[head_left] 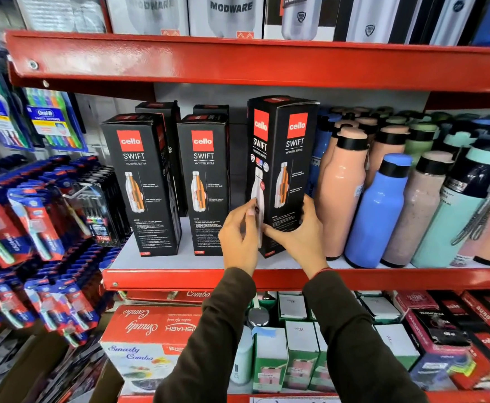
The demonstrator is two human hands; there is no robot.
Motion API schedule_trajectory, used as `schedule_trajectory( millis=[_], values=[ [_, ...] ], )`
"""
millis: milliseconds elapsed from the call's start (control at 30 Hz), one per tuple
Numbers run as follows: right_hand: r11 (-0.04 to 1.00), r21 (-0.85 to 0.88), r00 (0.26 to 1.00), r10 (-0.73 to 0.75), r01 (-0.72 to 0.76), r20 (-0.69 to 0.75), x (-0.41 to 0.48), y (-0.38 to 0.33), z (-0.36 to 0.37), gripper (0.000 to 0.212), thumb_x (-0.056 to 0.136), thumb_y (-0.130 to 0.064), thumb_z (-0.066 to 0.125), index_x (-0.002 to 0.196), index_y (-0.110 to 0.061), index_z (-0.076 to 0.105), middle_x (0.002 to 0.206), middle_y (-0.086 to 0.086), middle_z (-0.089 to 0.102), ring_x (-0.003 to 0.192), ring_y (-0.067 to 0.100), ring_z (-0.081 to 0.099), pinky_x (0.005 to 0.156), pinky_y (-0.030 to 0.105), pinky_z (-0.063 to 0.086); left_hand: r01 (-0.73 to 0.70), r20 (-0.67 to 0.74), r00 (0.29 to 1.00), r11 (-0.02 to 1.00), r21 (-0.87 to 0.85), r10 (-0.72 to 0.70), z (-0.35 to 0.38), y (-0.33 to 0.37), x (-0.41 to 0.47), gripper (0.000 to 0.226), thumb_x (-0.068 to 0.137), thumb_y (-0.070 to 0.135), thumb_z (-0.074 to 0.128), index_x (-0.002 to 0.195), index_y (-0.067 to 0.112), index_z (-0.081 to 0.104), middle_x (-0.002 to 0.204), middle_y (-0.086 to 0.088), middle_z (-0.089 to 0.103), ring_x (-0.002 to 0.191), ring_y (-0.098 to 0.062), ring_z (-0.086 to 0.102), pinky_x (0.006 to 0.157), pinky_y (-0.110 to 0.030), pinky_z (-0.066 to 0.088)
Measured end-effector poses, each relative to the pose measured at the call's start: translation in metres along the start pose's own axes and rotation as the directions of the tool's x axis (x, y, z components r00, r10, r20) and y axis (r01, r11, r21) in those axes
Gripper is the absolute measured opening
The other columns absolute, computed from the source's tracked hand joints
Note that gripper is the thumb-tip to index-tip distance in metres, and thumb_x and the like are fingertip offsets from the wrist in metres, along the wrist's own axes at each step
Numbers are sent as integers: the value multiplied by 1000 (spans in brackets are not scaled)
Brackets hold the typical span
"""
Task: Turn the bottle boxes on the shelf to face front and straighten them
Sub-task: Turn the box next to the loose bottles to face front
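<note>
Three tall black "cello SWIFT" bottle boxes stand on the middle shelf [162, 264]. The left box [140, 181] and the middle box [204, 181] show their front faces. The right box [281, 170] is turned at an angle, one corner toward me and two printed faces showing. My left hand [239, 234] grips its lower left side and my right hand [302, 234] holds its lower right face and front corner. Two more black boxes [162, 112] stand behind the front row, mostly hidden.
Loose bottles in peach [342, 193], blue [377, 210] and mint crowd the shelf right of the held box. Toothbrush packs [34, 216] hang at the left. The red upper shelf edge [238, 62] sits just above the boxes. Cartons fill the shelf below.
</note>
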State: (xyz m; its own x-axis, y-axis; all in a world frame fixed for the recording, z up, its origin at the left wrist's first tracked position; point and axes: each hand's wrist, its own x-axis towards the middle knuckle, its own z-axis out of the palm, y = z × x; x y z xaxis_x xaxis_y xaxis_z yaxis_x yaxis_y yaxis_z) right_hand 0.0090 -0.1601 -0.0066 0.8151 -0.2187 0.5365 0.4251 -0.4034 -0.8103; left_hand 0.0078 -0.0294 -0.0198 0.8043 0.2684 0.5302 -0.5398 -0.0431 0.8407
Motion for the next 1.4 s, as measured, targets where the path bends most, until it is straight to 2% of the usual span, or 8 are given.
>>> schedule_trajectory(
  millis=[167, 333, 433, 567, 700, 833, 1067, 1400],
  values=[
    [999, 36, 998, 35, -37, 53, 1, 0, -7, 90, 54, -40, 89, 131, -44, 42, 121, -27, 61, 113, -11, 58, 101, 27, 52, 8, 77, 997, 986, 168, -22, 0, -6, 9, 44, 103, 10, 42, 147, 12, 42, 149, -6, 46, 139, -13, 41, 111, -14, 28],
    [996, 79, 983, 36, -51, 179, 6, 5, -14, 104, 73, -15, 84, 155, -31, 22, 149, -15, 45, 139, 5, 44, 116, 38, 40, 86, 236, 966, 992, 88, -104, -8, -12, 17, 45, 104, 10, 39, 149, 12, 38, 150, -5, 48, 139, -16, 45, 116, -26, 34],
    [995, 70, 972, 52, -70, 228, 8, 7, -15, 102, 83, -7, 76, 159, -29, 11, 150, -25, 37, 143, 2, 37, 120, 39, 33, 84, 234, 968, 995, 51, -94, -9, -15, 16, 44, 103, 11, 43, 147, 17, 40, 145, 5, 50, 134, -10, 47, 109, -15, 35],
    [995, 77, 971, 37, -57, 237, 11, 4, -15, 83, 91, -2, 64, 158, -24, 20, 159, -2, 37, 147, 12, 36, 121, 44, 32, 72, 190, 979, 997, 21, -75, -6, -18, 9, 47, 100, 10, 50, 143, 26, 41, 134, 21, 52, 127, 2, 51, 104, -9, 37],
    [997, 57, 964, 35, -52, 263, 13, 3, -13, 73, 95, 2, 57, 156, -19, 25, 154, 2, 45, 142, 11, 43, 117, 39, 38, 51, 143, 988, 997, 51, -58, -4, -19, 7, 49, 98, 6, 52, 136, 34, 43, 124, 40, 50, 117, 21, 51, 95, 0, 38],
    [998, -43, 967, 60, -51, 247, 14, 10, -5, 71, 96, 1, 56, 157, -15, 23, 155, 6, 44, 145, 18, 39, 109, 13, 35, 46, 133, 990, 996, 78, -57, 1, -21, 9, 50, 97, 1, 48, 139, 27, 44, 131, 21, 57, 122, 11, 53, 105, -12, 40],
    [993, -94, 967, 92, -71, 237, 16, 20, 5, 72, 94, 6, 54, 156, -17, 24, 154, 6, 44, 144, 20, 40, 117, 33, 34, 76, 101, 991, 989, 128, -89, 5, -29, 10, 51, 96, -5, 46, 140, 20, 43, 129, 13, 55, 121, -1, 52, 92, 6, 34],
    [994, -99, 972, 75, -54, 221, 15, 31, 11, 72, 95, 5, 52, 155, -22, 24, 156, 2, 41, 145, 17, 36, 121, 43, 31, 80, 84, 992, 982, 169, -96, 5, -39, 8, 49, 96, -2, 49, 139, 21, 44, 127, 11, 57, 118, -2, 55, 90, 6, 36]
  ],
)
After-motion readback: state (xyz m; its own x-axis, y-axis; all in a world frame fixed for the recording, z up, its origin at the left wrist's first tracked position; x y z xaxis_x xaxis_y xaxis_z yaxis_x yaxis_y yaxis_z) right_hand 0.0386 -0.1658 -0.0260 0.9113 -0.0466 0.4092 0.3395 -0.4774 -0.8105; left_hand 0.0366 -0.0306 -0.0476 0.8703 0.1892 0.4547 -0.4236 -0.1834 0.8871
